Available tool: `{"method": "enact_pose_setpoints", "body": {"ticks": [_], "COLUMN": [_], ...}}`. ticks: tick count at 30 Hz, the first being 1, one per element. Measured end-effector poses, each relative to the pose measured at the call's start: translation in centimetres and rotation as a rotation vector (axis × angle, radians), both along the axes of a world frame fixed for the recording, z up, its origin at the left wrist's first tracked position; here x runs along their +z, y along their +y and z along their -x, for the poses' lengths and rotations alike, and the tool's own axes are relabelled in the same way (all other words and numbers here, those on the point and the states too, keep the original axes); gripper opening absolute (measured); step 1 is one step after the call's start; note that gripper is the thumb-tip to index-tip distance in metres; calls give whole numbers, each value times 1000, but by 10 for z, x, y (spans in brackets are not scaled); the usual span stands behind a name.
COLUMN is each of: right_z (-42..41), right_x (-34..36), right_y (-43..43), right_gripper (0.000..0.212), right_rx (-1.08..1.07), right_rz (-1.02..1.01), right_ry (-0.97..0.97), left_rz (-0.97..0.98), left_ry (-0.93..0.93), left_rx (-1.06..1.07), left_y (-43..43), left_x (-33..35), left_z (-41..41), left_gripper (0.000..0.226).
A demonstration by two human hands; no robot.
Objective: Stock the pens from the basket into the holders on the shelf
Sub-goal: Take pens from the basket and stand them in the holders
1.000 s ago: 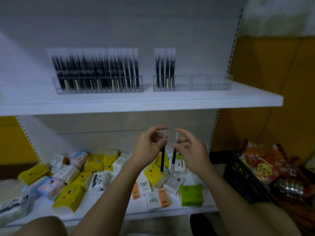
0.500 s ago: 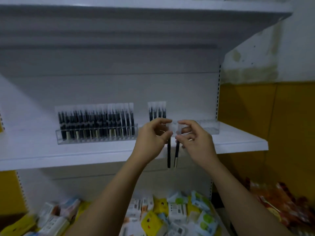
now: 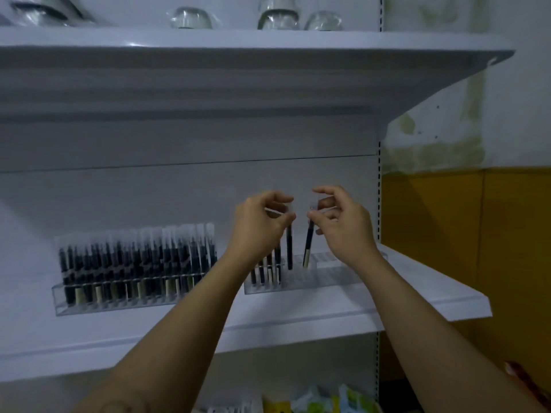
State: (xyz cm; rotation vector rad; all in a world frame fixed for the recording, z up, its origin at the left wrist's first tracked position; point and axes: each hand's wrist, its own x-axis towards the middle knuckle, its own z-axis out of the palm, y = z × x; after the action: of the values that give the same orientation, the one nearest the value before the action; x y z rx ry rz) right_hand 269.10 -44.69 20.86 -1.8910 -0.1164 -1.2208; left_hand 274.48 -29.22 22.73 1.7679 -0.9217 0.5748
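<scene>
Two pens have gone up from below the shelf to the right holder near the shelf's right end. The left hand pinches the left pen by its top, fingers curled tight on it. The right hand pinches the right pen the same way. Both tips seem to dip into slots beside the pens already standing there, so I think they only need pushing down. Free slots run on toward the right edge. The left holder looks full. The top shelf hangs well above the hands.

upper shelf: clear glassware is set along it | bottom edge: coloured packets are glimpsed | side wall: painted yellow below
</scene>
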Motion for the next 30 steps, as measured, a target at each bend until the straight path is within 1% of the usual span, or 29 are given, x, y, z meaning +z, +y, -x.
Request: {"method": "enact_pose_setpoints", "body": {"ticks": [8,13,23,26,30], "right_z": [-55,-78,-100,-102,-101], "right_x": [2,1,-8,-13,-26], "right_y": [-18,-26,-35,-35,-32], "right_gripper": [34,34,35,35,34], "right_rx": [5,14,47,46,-9], "right_rz": [-14,-49,-40,-11,111], "right_ry": [25,15,46,53,118], "left_rz": [-46,-76,-123,-129,-151], "left_ry": [-115,-134,-160,-152,-128], "left_rx": [66,94,121,119,131], "left_y": [-25,-31,-32,-33,-35], "left_x": [9,9,15,16,13], "left_z": [-46,-66,-80,-78,-78], "left_gripper": [20,21,20,19,18]}}
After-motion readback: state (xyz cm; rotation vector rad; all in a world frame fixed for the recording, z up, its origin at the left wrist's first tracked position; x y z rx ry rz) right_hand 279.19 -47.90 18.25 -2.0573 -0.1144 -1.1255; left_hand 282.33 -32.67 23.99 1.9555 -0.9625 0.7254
